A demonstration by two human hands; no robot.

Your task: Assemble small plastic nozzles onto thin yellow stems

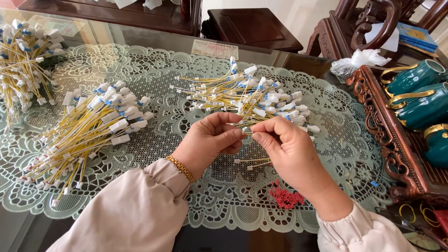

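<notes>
Both hands meet just above the lace mat. The left hand and the right hand each pinch narrow on one end of a thin yellow wire with a small white plug, held just in front of the loose pile at the mat's far middle. A judgement: keep the fingertips close to the plug so the wire does not bend or slip, and hold it clear of the pile to avoid snagging. A neat bundle lies on the mat's left part, red bands near its front edge.
</notes>
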